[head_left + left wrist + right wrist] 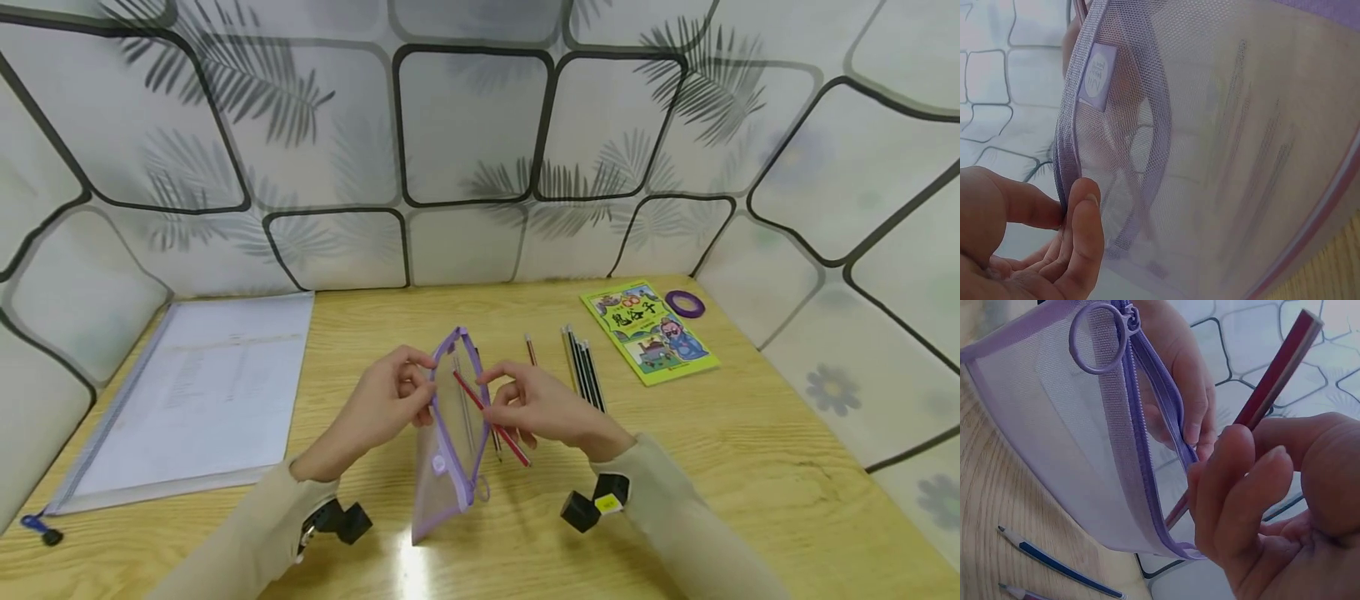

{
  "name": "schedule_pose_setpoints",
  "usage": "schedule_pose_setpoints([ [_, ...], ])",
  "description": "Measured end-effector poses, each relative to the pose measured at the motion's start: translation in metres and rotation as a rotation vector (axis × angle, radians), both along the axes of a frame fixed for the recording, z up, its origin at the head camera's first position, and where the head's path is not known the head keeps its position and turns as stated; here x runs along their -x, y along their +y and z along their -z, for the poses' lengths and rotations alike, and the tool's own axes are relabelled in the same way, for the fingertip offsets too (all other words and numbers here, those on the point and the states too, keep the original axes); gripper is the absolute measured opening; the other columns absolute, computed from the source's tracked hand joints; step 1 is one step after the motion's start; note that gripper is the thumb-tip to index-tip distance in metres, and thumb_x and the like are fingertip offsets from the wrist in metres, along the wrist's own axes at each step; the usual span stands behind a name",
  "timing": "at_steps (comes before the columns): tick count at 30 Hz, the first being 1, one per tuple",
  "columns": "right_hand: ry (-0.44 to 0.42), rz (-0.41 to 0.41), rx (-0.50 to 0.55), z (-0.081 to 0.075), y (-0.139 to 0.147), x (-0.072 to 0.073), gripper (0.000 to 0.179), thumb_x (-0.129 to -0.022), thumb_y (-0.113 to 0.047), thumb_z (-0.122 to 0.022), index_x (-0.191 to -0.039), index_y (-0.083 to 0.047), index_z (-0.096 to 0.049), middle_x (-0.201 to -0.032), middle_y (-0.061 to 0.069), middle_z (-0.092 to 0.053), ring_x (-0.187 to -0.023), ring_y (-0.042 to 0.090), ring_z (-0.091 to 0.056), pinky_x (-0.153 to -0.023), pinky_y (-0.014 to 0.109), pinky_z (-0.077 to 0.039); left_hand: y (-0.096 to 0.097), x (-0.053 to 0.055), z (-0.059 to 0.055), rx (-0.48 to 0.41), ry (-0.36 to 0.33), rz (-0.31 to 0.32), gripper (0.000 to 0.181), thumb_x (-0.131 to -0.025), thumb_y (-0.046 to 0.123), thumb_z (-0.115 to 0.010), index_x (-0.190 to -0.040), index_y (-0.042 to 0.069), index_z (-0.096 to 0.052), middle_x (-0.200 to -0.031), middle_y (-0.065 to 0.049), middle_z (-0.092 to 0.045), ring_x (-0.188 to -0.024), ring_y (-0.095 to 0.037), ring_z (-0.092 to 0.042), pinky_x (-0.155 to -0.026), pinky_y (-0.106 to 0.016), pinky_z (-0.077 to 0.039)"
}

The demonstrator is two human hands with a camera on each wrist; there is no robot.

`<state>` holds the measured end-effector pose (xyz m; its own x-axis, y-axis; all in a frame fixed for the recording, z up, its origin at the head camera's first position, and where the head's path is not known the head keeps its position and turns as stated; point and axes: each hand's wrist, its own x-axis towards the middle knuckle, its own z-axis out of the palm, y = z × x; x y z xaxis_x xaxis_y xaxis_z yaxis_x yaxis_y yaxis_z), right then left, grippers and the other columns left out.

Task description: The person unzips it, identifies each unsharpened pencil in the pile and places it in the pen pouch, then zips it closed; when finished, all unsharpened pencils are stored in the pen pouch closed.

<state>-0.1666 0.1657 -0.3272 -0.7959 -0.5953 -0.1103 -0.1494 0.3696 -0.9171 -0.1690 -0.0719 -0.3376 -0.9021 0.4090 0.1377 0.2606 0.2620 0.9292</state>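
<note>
- Mesh pouch (437, 500) is held tilted above the table (757, 467), between the left hand (390, 392) and the right hand (536, 404); its mouth is parted.
- The left hand pinches one rim between thumb and fingers.
- The right hand pinches a red pencil (514, 446) in a narrow grip; whether these fingers also hold the near rim, one cannot tell.
- One pencil end lies in the mouth, so the step in hand seems to be guiding it inside. It is better to pull the rims softly apart and to aim along the pouch's length, so that the end does not catch in the mesh.
- The mesh is thin, see-through and probably easy to crease; the zip (1142, 434) is toothed, with a round ring (1074, 339).
- The pencil is straight and slim, with a paler stripe.
- Several dark pencils (588, 371) lie to the right on pale wood grain; farther are a green book (652, 333) and a purple roll (690, 314). White sheets (202, 417) lie to the left.
</note>
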Motion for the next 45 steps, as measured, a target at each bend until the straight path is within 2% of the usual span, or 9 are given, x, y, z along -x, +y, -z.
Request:
schedule_pose_setpoints([
  [3,0.028,0.022,0.009,-0.001,-0.005,0.0,0.033,-0.092,-0.008,-0.058,-0.123,0.001,-0.049,-0.072,0.002,-0.058,-0.041,0.009,-0.044,-0.039,0.026,-0.042,0.001,-0.001,0.0,0.007,0.002,0.015,0.025,-0.093,-0.001,-0.054,-0.117,-0.008,-0.05,-0.077,-0.013,-0.062,-0.059,-0.019,-0.064,-0.055,-0.035,-0.057],
  [8,0.091,0.101,-0.011,-0.001,-0.015,-0.002,0.027,-0.091,-0.006,-0.056,-0.117,-0.001,-0.052,-0.074,0.003,-0.057,-0.04,0.009,-0.039,-0.038,0.024,-0.038,0.003,-0.002,0.001,0.001,-0.009,0.022,0.025,-0.093,-0.001,-0.054,-0.117,-0.008,-0.05,-0.076,-0.013,-0.062,-0.058,-0.019,-0.064,-0.055,-0.036,-0.057],
  [13,0.239,0.157,-0.051,0.005,-0.022,-0.005,0.022,-0.086,-0.001,-0.054,-0.108,0.001,-0.056,-0.071,0.003,-0.056,-0.042,0.005,-0.036,-0.04,0.019,-0.033,0.004,-0.004,0.002,-0.016,-0.018,0.029,0.025,-0.092,-0.003,-0.054,-0.116,-0.009,-0.05,-0.075,-0.013,-0.062,-0.056,-0.015,-0.063,-0.053,-0.033,-0.057],
  [18,0.416,0.175,-0.117,0.012,-0.03,-0.008,0.02,-0.081,0.002,-0.055,-0.101,0.0,-0.057,-0.067,0.0,-0.052,-0.044,0.002,-0.036,-0.041,0.016,-0.031,0.005,-0.004,0.003,-0.03,-0.002,0.044,0.025,-0.092,-0.004,-0.054,-0.115,-0.011,-0.049,-0.075,-0.014,-0.062,-0.055,-0.014,-0.062,-0.053,-0.036,-0.056],
  [22,0.49,0.166,-0.132,0.015,-0.038,-0.01,0.017,-0.082,0.0,-0.058,-0.099,-0.001,-0.057,-0.063,-0.001,-0.051,-0.044,0.0,-0.038,-0.04,0.016,-0.032,0.007,-0.003,0.003,-0.042,-0.006,0.05,0.025,-0.092,-0.004,-0.054,-0.114,-0.012,-0.048,-0.076,-0.015,-0.061,-0.056,-0.014,-0.061,-0.053,-0.034,-0.056],
  [27,0.527,0.154,-0.16,0.018,-0.045,-0.011,0.013,-0.087,-0.004,-0.059,-0.1,-0.001,-0.057,-0.06,-0.001,-0.051,-0.044,-0.001,-0.038,-0.038,0.016,-0.032,0.009,-0.003,0.003,-0.036,-0.009,0.051,0.025,-0.092,-0.004,-0.053,-0.114,-0.013,-0.047,-0.076,-0.015,-0.061,-0.057,-0.014,-0.061,-0.053,-0.03,-0.056],
  [33,0.557,0.158,-0.196,0.019,-0.048,-0.011,0.013,-0.088,-0.004,-0.061,-0.1,-0.002,-0.057,-0.061,-0.002,-0.052,-0.044,-0.001,-0.039,-0.038,0.015,-0.033,0.01,-0.001,0.003,-0.032,0.013,0.04,0.024,-0.091,-0.006,-0.052,-0.113,-0.012,-0.048,-0.075,-0.016,-0.061,-0.055,-0.014,-0.061,-0.052,-0.028,-0.055],
  [39,0.567,0.122,-0.215,0.02,-0.051,-0.01,0.012,-0.09,-0.004,-0.059,-0.102,-0.003,-0.058,-0.065,0.0,-0.057,-0.044,-0.001,-0.041,-0.038,0.013,-0.033,0.009,0.0,0.001,-0.017,0.018,0.025,0.024,-0.092,-0.005,-0.052,-0.115,-0.01,-0.049,-0.076,-0.015,-0.062,-0.056,-0.015,-0.061,-0.053,-0.032,-0.056],
  [45,0.585,0.142,-0.209,0.021,-0.047,-0.011,0.007,-0.093,-0.004,-0.055,-0.098,-0.002,-0.059,-0.071,0.003,-0.062,-0.047,0.0,-0.042,-0.04,0.015,-0.035,0.007,0.0,-0.001,-0.014,-0.001,0.006,0.025,-0.093,-0.003,-0.051,-0.117,-0.01,-0.049,-0.078,-0.015,-0.061,-0.058,-0.016,-0.062,-0.054,-0.035,-0.057],
])
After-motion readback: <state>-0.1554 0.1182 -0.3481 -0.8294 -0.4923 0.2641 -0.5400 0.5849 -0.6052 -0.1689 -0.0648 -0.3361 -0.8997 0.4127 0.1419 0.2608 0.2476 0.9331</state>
